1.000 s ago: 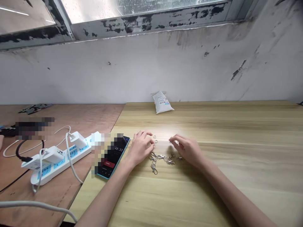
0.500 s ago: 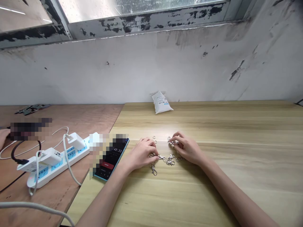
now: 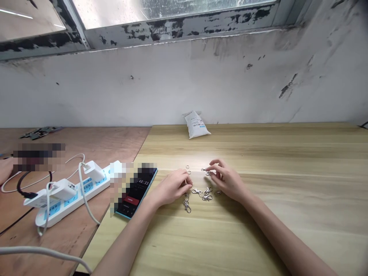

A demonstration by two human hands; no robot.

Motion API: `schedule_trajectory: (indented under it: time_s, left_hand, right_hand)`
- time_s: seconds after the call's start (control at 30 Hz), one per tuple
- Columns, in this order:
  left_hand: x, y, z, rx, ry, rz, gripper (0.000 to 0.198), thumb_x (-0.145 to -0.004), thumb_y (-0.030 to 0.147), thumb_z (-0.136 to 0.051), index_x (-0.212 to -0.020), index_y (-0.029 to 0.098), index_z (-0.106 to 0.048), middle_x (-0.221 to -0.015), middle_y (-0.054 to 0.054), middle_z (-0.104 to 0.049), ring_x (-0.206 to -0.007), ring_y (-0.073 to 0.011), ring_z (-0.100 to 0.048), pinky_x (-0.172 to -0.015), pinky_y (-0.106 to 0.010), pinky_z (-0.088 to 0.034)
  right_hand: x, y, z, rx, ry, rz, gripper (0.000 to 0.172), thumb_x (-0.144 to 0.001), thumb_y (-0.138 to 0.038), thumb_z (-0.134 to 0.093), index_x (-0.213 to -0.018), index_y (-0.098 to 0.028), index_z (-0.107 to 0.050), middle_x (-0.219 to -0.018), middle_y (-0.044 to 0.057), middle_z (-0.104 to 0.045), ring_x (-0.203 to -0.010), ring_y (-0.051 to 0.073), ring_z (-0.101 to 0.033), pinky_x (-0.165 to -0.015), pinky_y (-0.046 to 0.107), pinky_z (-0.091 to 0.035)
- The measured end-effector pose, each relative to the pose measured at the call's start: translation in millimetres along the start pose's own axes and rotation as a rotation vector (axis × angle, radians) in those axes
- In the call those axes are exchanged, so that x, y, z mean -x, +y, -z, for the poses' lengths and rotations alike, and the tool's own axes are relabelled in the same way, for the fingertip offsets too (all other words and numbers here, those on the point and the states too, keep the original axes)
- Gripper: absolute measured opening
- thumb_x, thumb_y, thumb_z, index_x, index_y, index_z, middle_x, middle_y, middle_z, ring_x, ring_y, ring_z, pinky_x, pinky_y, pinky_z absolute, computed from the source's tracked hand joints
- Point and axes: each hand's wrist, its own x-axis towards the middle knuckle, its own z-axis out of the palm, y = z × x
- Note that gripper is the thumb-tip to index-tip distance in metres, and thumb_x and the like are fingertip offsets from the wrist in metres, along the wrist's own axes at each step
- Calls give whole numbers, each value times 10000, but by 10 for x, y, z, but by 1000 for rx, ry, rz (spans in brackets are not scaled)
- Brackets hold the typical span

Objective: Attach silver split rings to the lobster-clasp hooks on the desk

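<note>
My left hand [image 3: 175, 186] rests low over the wooden table with its thumb and fingertips pressed together; anything in the pinch is hidden. Just below it lies a metal lobster clasp [image 3: 187, 207], and above its fingertips are two small split rings [image 3: 189, 172]. Several more clasps [image 3: 207, 194] with rings are clustered between the hands. My right hand [image 3: 227, 179] has its thumb and index finger at a silver lobster clasp [image 3: 204, 169], which they seem to grip, with a ring beside it. Another metal piece [image 3: 217, 193] shows under this hand.
A phone [image 3: 136, 193] with a timer lies left of my left forearm. Further left is a white power strip [image 3: 83, 191] with chargers and cables. A white plastic packet [image 3: 197, 125] stands by the wall. At the far left another person's hand [image 3: 5, 168] shows.
My left fingertips have drawn together and lifted slightly off the clasps under them. The clasp at my right fingertips has turned and shifted slightly left.
</note>
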Motion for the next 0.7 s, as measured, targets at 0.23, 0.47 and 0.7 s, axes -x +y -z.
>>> schedule_trajectory:
  time_s: [0.23, 0.47, 0.7]
  left_hand:
    - [-13, 153, 30, 317, 64, 44, 154, -936, 300, -506, -885, 193, -604, -940, -39, -597, -894, -165, -572, -831, -288, -453]
    - [-69, 207, -57, 415, 242, 61, 154, -888, 304, -584, -808, 183, -633, -904, -42, -619, -902, -179, -593, -857, -299, -465]
    - [-74, 180, -59, 466, 293, 127, 167, -841, 312, -657, -948, 187, -682, -891, -33, -680, -861, -174, -618, -816, -292, -483]
  right_hand:
    - [28, -375, 58, -441, -207, -47, 228, -918, -383, -549, -945, -196, -676, -894, 42, -607, -646, 107, -517, -557, 234, -427]
    - [46, -479, -112, -514, -198, -42, 272, -938, -415, -518, -910, -197, -677, -775, 17, -600, -613, 107, -485, -534, 229, -386]
    - [67, -481, -159, -358, -91, 78, 248, -976, -341, -445, -907, -195, -633, -739, 11, -580, -615, 116, -472, -545, 237, -364]
